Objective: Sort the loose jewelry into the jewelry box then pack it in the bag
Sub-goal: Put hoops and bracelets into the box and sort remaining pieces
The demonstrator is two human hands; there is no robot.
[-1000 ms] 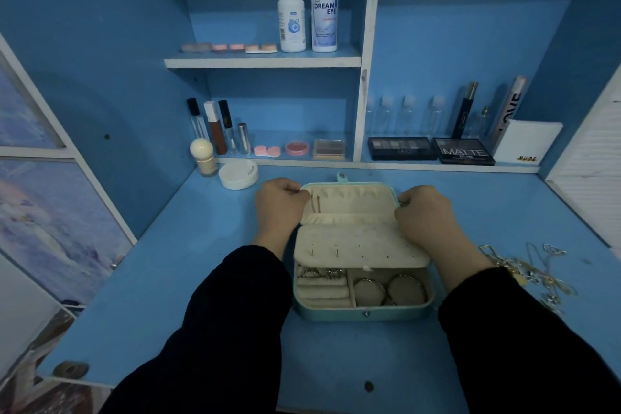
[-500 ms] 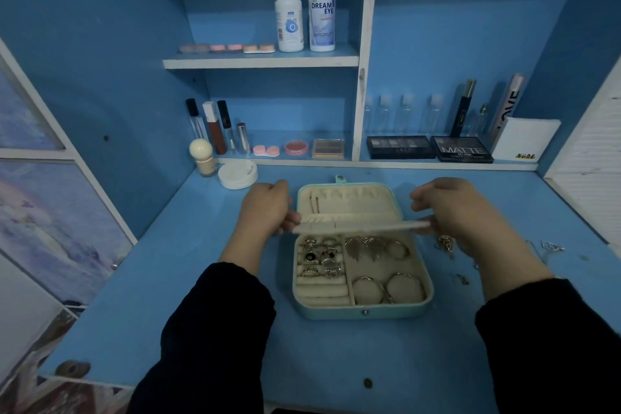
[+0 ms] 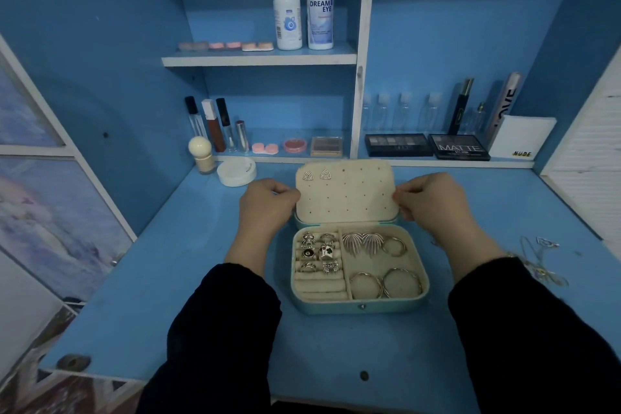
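Left hand (image 3: 265, 202) pinches the left edge of the earring panel (image 3: 346, 198). Right hand (image 3: 430, 198) pinches the right edge. Fingers of both are curled onto it.

Change: a second ago the panel lies flat over the tray. Half a second ago it is half-raised. Now it is swung up and back against the lid, at the far side of the jewelry box (image 3: 359, 308). Its face shows a pair of triangular studs (image 3: 316, 175) pinned at the far left corner; the other holes are bare.

Tray now uncovered. Rings (image 3: 319, 252) sit in the roll slots on the left, with the near rolls unfilled. On the right, two fan-shaped earrings (image 3: 361, 242) and a hoop lie in the far compartment, and two larger hoops (image 3: 386, 284) in the near one.

Box sits mid-desk (image 3: 168, 279), open, clasp toward the person. Loose chains (image 3: 537, 259) lie on the desk well to the right, beside the right sleeve, not yet in the box. No bag in view.

Judgement: lifting the panel gives access to the tray. Sorting looks partly done and the chains remain. One hand likely has to let go to fetch them. Cannot tell whether the panel stays up unheld.
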